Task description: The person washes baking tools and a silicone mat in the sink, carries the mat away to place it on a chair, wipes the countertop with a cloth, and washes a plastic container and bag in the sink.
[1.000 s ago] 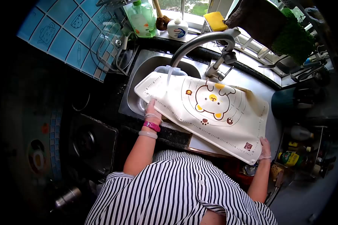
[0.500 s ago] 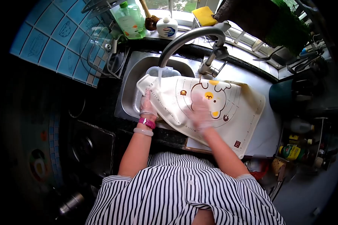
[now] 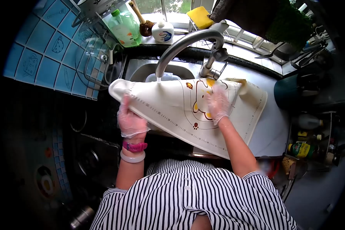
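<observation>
A cream mat (image 3: 168, 101) with a cartoon bear print and ruler marks along its edges lies across the sink (image 3: 136, 73) and the counter to its right. My left hand (image 3: 130, 119), in a clear plastic glove, grips the mat's near left edge, with the corner raised above the sink's left side. My right hand (image 3: 219, 103), also gloved, lies on the bear print with its fingers extended and slightly blurred. Water runs from the curved faucet (image 3: 188, 38) onto the mat. Behind it, part of a clear plastic container (image 3: 171, 76) shows in the sink.
Along the window sill stand a green detergent bottle (image 3: 122, 27), a brush (image 3: 145, 27), a white soap bottle (image 3: 163, 32) and a yellow sponge (image 3: 200, 17). A glass lid (image 3: 90, 61) leans at the left. A dark green utensil holder (image 3: 289, 94) and a rack of bottles (image 3: 304, 148) are at the right.
My left hand has moved left and pulled the mat's corner out over the sink's left edge. My right hand has slid right and upward across the bear print.
</observation>
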A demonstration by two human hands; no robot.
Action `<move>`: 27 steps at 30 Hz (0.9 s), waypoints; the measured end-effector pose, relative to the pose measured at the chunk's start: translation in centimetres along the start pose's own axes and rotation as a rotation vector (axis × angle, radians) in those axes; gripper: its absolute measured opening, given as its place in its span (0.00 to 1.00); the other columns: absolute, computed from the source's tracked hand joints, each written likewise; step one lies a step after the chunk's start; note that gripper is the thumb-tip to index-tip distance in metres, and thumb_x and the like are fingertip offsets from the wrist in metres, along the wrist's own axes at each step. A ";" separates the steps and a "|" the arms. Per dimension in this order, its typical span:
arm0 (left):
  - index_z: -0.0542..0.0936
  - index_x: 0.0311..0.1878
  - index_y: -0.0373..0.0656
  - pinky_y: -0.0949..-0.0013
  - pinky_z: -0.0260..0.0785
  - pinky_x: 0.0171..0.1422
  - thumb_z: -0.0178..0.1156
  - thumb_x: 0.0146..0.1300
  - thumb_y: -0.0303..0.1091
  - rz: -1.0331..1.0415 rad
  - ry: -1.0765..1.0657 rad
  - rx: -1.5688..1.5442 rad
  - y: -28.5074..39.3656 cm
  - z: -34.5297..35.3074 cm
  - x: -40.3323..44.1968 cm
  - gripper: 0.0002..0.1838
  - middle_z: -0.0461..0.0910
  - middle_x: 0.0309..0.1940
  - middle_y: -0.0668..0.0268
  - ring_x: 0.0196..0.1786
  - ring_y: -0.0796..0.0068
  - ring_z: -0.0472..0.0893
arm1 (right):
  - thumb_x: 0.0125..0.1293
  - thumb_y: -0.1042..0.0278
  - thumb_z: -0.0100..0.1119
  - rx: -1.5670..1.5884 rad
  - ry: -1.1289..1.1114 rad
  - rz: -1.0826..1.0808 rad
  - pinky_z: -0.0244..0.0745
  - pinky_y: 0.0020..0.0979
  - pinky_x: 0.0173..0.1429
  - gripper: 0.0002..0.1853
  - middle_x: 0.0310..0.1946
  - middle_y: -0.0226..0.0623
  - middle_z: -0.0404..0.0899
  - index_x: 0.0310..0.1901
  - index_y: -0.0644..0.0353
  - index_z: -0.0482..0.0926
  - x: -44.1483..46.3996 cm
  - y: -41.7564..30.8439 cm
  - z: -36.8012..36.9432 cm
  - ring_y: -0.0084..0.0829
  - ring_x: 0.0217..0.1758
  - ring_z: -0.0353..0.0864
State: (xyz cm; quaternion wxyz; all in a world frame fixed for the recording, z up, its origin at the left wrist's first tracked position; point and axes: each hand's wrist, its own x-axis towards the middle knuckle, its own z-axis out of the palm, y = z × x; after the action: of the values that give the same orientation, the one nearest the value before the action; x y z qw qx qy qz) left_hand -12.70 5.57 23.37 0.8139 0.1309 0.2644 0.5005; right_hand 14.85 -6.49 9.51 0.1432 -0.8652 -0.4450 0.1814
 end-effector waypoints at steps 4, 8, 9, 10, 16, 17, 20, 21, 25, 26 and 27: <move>0.68 0.66 0.37 0.53 0.59 0.74 0.56 0.68 0.35 -0.080 -0.015 0.123 -2.8 1.6 -0.3 0.25 0.73 0.62 0.58 0.65 0.60 0.72 | 0.64 0.44 0.62 1.024 -0.315 -0.516 0.46 0.35 0.79 0.52 0.76 0.51 0.48 0.76 0.63 0.42 -3.4 -12.9 -3.2 0.44 0.80 0.44; 0.66 0.69 0.39 0.46 0.55 0.75 0.52 0.66 0.42 -0.191 -0.274 0.155 -3.3 -0.4 0.3 0.30 0.70 0.65 0.55 0.67 0.54 0.70 | 0.59 0.69 0.62 0.865 -0.109 -0.393 0.68 0.32 0.66 0.33 0.60 0.50 0.73 0.68 0.56 0.67 -4.1 -14.4 -2.8 0.42 0.64 0.73; 0.66 0.69 0.39 0.46 0.55 0.75 0.52 0.66 0.42 -0.195 -0.276 0.155 -3.3 -1.5 0.5 0.30 0.70 0.65 0.55 0.67 0.54 0.70 | 0.58 0.74 0.58 0.752 -0.081 -0.317 0.75 0.33 0.60 0.27 0.52 0.49 0.80 0.63 0.54 0.75 -3.9 -13.2 -2.3 0.43 0.55 0.81; 0.65 0.69 0.39 0.45 0.55 0.75 0.50 0.67 0.47 -0.350 -0.196 0.015 -3.1 -2.1 0.5 0.32 0.69 0.66 0.54 0.68 0.52 0.69 | 0.56 0.80 0.54 0.796 0.141 -0.420 0.79 0.36 0.48 0.24 0.41 0.47 0.83 0.55 0.51 0.81 -4.0 -12.4 -1.6 0.44 0.42 0.85; 0.70 0.65 0.32 0.53 0.68 0.68 0.45 0.69 0.55 -0.676 -0.016 0.087 -5.8 -9.4 5.9 0.34 0.75 0.59 0.47 0.59 0.50 0.78 | 0.51 0.82 0.57 0.640 -0.036 -0.805 0.79 0.37 0.45 0.23 0.37 0.44 0.83 0.51 0.57 0.82 -9.5 -11.5 -8.4 0.43 0.39 0.84; 0.70 0.65 0.32 0.53 0.68 0.68 0.45 0.69 0.55 -0.677 -0.017 0.085 -5.7 -8.9 7.0 0.34 0.75 0.59 0.47 0.59 0.50 0.78 | 0.51 0.82 0.58 0.679 -0.075 -0.843 0.79 0.37 0.46 0.22 0.38 0.44 0.84 0.50 0.57 0.82 -10.3 -11.4 -9.4 0.43 0.40 0.84; 0.71 0.60 0.28 0.53 0.77 0.58 0.50 0.64 0.37 -0.580 0.069 0.291 -4.9 -6.1 9.2 0.26 0.79 0.53 0.46 0.50 0.50 0.83 | 0.53 0.80 0.59 0.717 -0.292 -0.786 0.79 0.36 0.50 0.20 0.40 0.44 0.84 0.50 0.58 0.82 -11.9 -10.7 -10.8 0.42 0.43 0.84; 0.70 0.61 0.28 0.53 0.80 0.53 0.50 0.63 0.33 -0.463 -0.037 0.377 -3.4 -4.5 9.8 0.25 0.80 0.51 0.48 0.48 0.52 0.84 | 0.53 0.80 0.59 0.715 -0.289 -0.789 0.79 0.36 0.50 0.20 0.40 0.44 0.84 0.50 0.58 0.82 -12.2 -10.3 -10.6 0.42 0.43 0.84; 0.68 0.65 0.37 0.60 0.82 0.46 0.52 0.61 0.23 -0.092 -0.219 0.671 -1.1 0.0 12.0 0.26 0.80 0.49 0.53 0.43 0.61 0.85 | 0.56 0.76 0.57 0.745 -0.452 -0.584 0.74 0.35 0.61 0.24 0.49 0.44 0.82 0.58 0.59 0.78 -12.0 -8.0 -7.5 0.42 0.51 0.82; 0.68 0.66 0.40 0.62 0.81 0.46 0.53 0.61 0.20 -0.029 -0.128 0.769 -1.1 -0.2 13.2 0.27 0.81 0.49 0.55 0.43 0.64 0.84 | 0.57 0.72 0.59 0.611 -0.486 -0.578 0.72 0.35 0.64 0.26 0.53 0.45 0.80 0.60 0.58 0.76 -11.7 -7.8 -7.1 0.40 0.57 0.78; 0.71 0.65 0.43 0.67 0.79 0.48 0.54 0.62 0.19 0.024 -0.137 0.746 -2.1 -2.2 15.1 0.26 0.81 0.49 0.58 0.43 0.69 0.83 | 0.57 0.68 0.62 0.478 -0.517 -0.569 0.69 0.35 0.67 0.28 0.58 0.46 0.77 0.63 0.57 0.74 -11.4 -7.4 -6.3 0.38 0.64 0.75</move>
State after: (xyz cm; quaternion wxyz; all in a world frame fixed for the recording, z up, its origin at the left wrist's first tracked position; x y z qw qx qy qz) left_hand -6.94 17.82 16.05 0.7202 0.4544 0.3719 0.3695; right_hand 6.23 -12.22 20.30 0.2674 -0.5775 -0.6317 0.4427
